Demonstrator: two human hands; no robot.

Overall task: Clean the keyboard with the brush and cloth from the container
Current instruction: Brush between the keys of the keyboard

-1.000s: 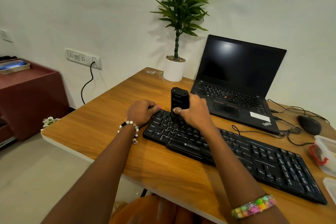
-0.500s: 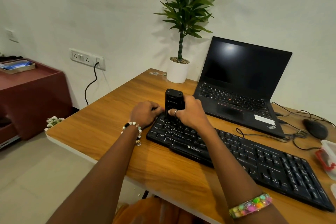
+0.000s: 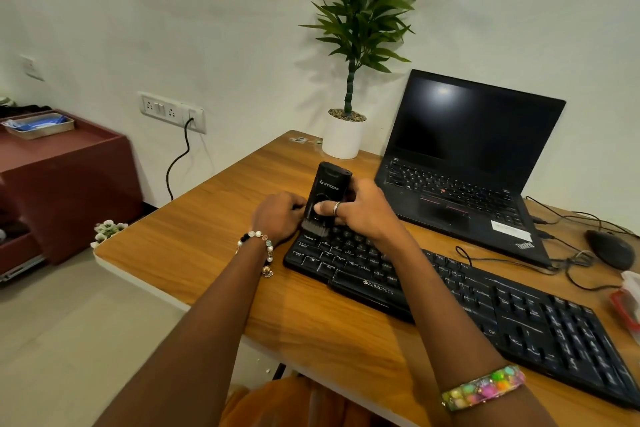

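Both hands meet at the far left corner of the black keyboard point(image 3: 460, 302), which lies on the wooden desk point(image 3: 194, 239). Gripped in the right hand point(image 3: 360, 212), thumb across its front, the black brush point(image 3: 327, 194) stands upright with its bristles on the top-left keys. Beside it the left hand point(image 3: 277, 217) rests curled at the keyboard's corner (whether it grips anything cannot be told). Beyond them sit an open laptop point(image 3: 464, 163) and a potted plant point(image 3: 349, 80).
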